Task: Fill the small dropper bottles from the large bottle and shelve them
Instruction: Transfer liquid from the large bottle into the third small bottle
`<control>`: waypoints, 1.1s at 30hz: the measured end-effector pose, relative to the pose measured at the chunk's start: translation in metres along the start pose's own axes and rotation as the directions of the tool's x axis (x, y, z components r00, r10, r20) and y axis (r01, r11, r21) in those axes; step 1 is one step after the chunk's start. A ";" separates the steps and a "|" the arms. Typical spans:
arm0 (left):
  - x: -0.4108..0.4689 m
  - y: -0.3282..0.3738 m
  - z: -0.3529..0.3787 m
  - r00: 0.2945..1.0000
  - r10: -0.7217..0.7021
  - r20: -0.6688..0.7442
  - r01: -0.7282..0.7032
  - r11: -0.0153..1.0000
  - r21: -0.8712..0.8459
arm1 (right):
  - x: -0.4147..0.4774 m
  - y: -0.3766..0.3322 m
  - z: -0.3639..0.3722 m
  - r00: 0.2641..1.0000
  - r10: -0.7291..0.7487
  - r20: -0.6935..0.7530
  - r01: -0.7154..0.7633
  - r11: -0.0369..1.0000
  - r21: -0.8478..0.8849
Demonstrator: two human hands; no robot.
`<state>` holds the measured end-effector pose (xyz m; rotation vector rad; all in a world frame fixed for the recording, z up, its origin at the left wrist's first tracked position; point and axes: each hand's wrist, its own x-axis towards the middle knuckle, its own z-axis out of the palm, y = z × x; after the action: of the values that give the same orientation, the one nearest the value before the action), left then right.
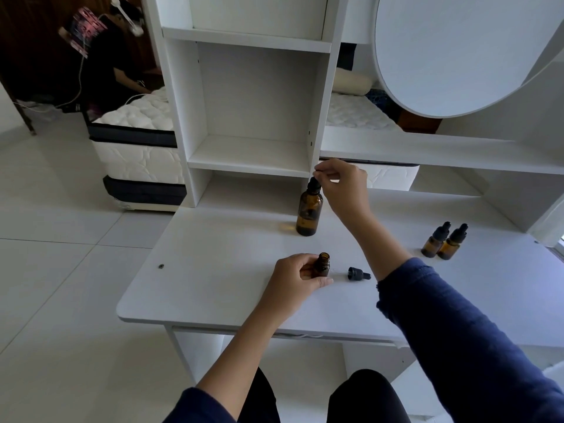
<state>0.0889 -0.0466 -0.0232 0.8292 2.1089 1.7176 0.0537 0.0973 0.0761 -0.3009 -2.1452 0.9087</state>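
Your left hand [293, 279] is curled round the small open bottle [321, 266], thumb and fingers gripping its amber body. The bottle stands upright on the white surface [198, 285], mid-front, mouth uncapped. Its dropper cap [359, 273] lies on its side just right of it, glass pipette pointing back toward the bottle, near your left fingertips.

Your right hand [345, 187] reaches over the large bottle [309, 213], thumb and forefinger pinched on the tip of its black dropper top [314, 185], other fingers loosely curled. The top sits slightly tilted on the neck; you can't tell if it is screwed on or loose. The large bottle is upright at the back of the surface, just in front of the shelf unit [250, 154], and its glass looks darker in the lower part.

Two capped small bottles [432, 246] stand upright and touching each other on the right of the surface, well apart from both your hands. A round white panel [457, 56] hangs upper right, and a bed [137, 154] shows behind the shelf unit
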 end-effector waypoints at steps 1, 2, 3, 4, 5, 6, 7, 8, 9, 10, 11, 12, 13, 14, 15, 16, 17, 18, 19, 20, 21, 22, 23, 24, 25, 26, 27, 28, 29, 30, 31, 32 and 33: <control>0.000 0.000 0.000 1.000 0.002 -0.002 -0.002 1.000 0.000 | 0.000 0.000 0.000 1.000 0.002 -0.001 -0.002 1.000 -0.004; 0.000 0.000 0.000 1.000 0.004 -0.003 -0.004 1.000 0.001 | 0.001 0.000 0.000 1.000 0.003 -0.002 -0.003 1.000 -0.002; 0.000 0.000 0.000 1.000 0.005 -0.002 -0.005 1.000 0.003 | 0.001 0.000 0.000 1.000 0.004 -0.002 -0.004 1.000 0.003; 0.000 0.001 0.000 1.000 0.006 -0.001 -0.006 1.000 0.006 | 0.002 -0.001 0.000 1.000 0.004 0.001 -0.004 1.000 0.004; 0.000 0.000 0.000 1.000 0.007 0.000 -0.007 1.000 0.009 | 0.002 -0.001 -0.001 1.000 0.004 0.005 -0.004 1.000 0.000; 0.000 0.000 0.000 1.000 0.006 0.002 -0.006 1.000 0.011 | 0.003 -0.002 0.000 1.000 0.003 0.009 -0.003 1.000 -0.007; 0.000 0.000 0.000 1.000 0.005 0.004 -0.005 1.000 0.011 | 0.003 -0.002 0.000 1.000 0.002 0.012 -0.002 1.000 -0.016; 0.000 0.000 0.000 1.000 0.004 0.005 -0.004 1.000 0.011 | 0.002 -0.002 0.000 1.000 0.002 0.014 -0.001 1.000 -0.023; 0.000 0.001 -0.001 1.000 0.004 0.006 -0.004 1.000 0.011 | 0.002 -0.002 0.001 1.000 0.003 0.013 -0.002 1.000 -0.028; 0.000 0.000 0.000 1.000 0.003 0.007 -0.003 1.000 0.011 | 0.002 -0.002 0.001 1.000 0.006 0.011 -0.006 1.000 -0.031; 0.000 0.000 0.000 1.000 0.003 0.006 -0.003 1.000 0.010 | 0.002 -0.002 0.000 1.000 0.012 0.011 -0.012 0.999 -0.032; 0.000 0.000 0.000 1.000 0.003 0.004 -0.003 1.000 0.011 | 0.002 -0.002 0.000 1.000 0.018 0.014 -0.017 0.999 -0.034; 0.000 0.000 0.000 1.000 0.003 0.001 -0.003 1.000 0.012 | 0.002 -0.003 0.000 1.000 0.020 0.018 -0.020 0.999 -0.036; 0.000 0.000 0.000 1.000 0.003 0.000 -0.003 1.000 0.015 | 0.002 -0.003 -0.001 1.000 0.021 0.020 -0.020 0.999 -0.036; 0.000 0.000 0.000 1.000 0.002 0.000 -0.002 1.000 0.016 | 0.001 -0.003 -0.001 1.000 0.022 0.018 -0.021 0.999 -0.035; 0.000 0.000 0.000 1.000 0.002 0.002 -0.002 1.000 0.016 | 0.001 -0.004 -0.001 1.000 0.022 0.014 -0.022 0.999 -0.032; 0.000 0.000 0.000 1.000 0.002 0.004 -0.002 1.000 0.014 | 0.001 -0.004 -0.001 1.000 0.025 0.009 -0.025 0.999 -0.029; 0.000 0.000 0.000 1.000 0.000 0.005 0.000 1.000 0.013 | 0.001 -0.004 -0.001 1.000 0.028 0.005 -0.028 0.999 -0.024; 0.000 0.000 0.000 1.000 -0.001 0.004 0.001 1.000 0.011 | 0.000 -0.004 0.000 0.999 0.032 0.003 -0.032 0.999 -0.020; 0.000 0.000 0.000 1.000 -0.002 0.004 0.002 1.000 0.010 | 0.000 -0.004 0.000 0.999 0.034 0.000 -0.034 0.999 -0.017; 0.000 0.000 0.000 1.000 -0.002 0.005 0.002 1.000 0.010 | -0.001 -0.004 0.000 1.000 0.031 -0.001 -0.031 0.999 -0.017; 0.000 0.000 0.000 1.000 0.000 0.005 0.000 1.000 0.011 | -0.001 -0.005 0.000 1.000 0.027 -0.002 -0.027 0.999 -0.018; 0.000 0.000 0.000 1.000 0.001 0.004 -0.001 1.000 0.015 | -0.002 -0.005 -0.001 1.000 0.021 -0.001 -0.021 1.000 -0.022; 0.000 0.000 0.000 1.000 0.002 0.002 -0.002 1.000 0.020 | -0.002 -0.005 -0.001 1.000 0.015 0.002 -0.015 0.999 -0.028; 0.000 0.000 0.000 1.000 0.003 0.000 -0.003 1.000 0.023 | -0.003 -0.006 -0.001 1.000 0.010 0.005 -0.010 0.999 -0.037; -0.001 0.000 0.000 1.000 0.003 0.000 -0.003 1.000 0.026 | -0.003 -0.006 -0.001 1.000 0.008 0.008 -0.008 0.999 -0.044; -0.001 0.000 0.000 1.000 0.005 0.002 -0.005 1.000 0.029 | -0.004 -0.007 -0.002 1.000 0.007 0.009 -0.007 0.999 -0.046; -0.001 0.000 0.000 1.000 0.008 0.006 -0.008 0.999 0.032 | -0.004 -0.007 -0.002 1.000 0.009 0.011 -0.009 0.999 -0.046; -0.001 0.000 0.000 1.000 0.009 0.011 -0.010 0.999 0.033 | -0.004 -0.008 -0.002 1.000 0.012 0.013 -0.011 0.999 -0.046; -0.001 0.000 0.000 1.000 0.010 0.013 -0.010 0.999 0.033 | -0.005 -0.008 -0.003 1.000 0.014 0.014 -0.013 0.999 -0.044; -0.001 0.000 -0.001 1.000 0.009 0.013 -0.010 0.999 0.034 | -0.005 -0.009 -0.003 1.000 0.015 0.013 -0.015 0.999 -0.040; 0.000 0.000 -0.001 1.000 0.008 0.013 -0.009 0.999 0.034 | -0.005 -0.009 -0.003 1.000 0.019 0.011 -0.019 0.999 -0.036; 0.000 0.000 -0.001 1.000 0.008 0.011 -0.009 0.999 0.035 | -0.004 -0.010 -0.003 1.000 0.022 0.008 -0.021 0.999 -0.035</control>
<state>0.0888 -0.0474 -0.0233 0.8563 2.1374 1.6813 0.0598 0.0896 0.0819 -0.3387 -2.1715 0.8870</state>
